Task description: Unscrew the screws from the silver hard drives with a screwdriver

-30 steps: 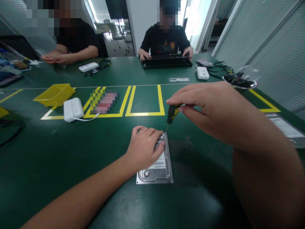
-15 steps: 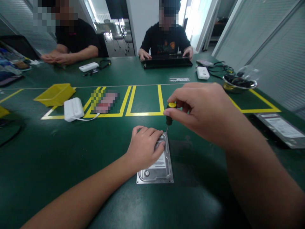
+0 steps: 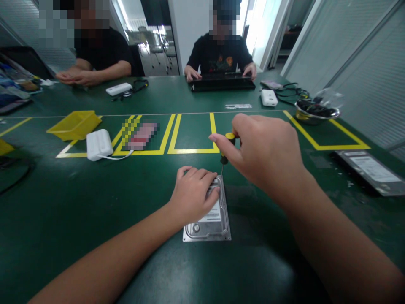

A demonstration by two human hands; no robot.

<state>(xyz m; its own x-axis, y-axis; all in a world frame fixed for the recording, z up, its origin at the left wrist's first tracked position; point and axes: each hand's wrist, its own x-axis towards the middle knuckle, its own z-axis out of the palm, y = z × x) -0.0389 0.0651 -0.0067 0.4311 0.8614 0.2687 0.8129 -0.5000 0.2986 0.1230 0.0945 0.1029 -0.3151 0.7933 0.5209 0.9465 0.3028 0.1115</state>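
Hard drive [image 3: 211,219], silver and flat, label side up, near the middle of the green counter [image 3: 63,202], just below the yellow-taped squares [image 3: 193,150]. Pinned there by the left hand [image 3: 193,195]: palm and fingers spread over the upper half, pressing down, apparently to keep the case from turning or sliding under the tool. Open and flat, then, not closed round anything.

Above it, at about 1 o'clock from the drive, the right hand [image 3: 262,152], closed on a small screwdriver [image 3: 226,150] with a black grip and yellow cap. Held upright by thumb and fingertips at the cap end, a pinch suited to spinning rather than levering. Thin shaft running down to the drive's far right corner, probably onto a screw; tip too small to tell.

At 10 o'clock, a yellow tray [image 3: 74,124] with a white box [image 3: 99,145] just beside it. At 3 o'clock, well apart, a second drive [image 3: 368,166] lying flat. At 2 o'clock, a metal bowl [image 3: 317,112] with dark contents, cables near it.

Across the counter at 12 o'clock, a person with both hands on a black keyboard [image 3: 221,82]; at 11 o'clock, another person with hands folded, not part of this work.
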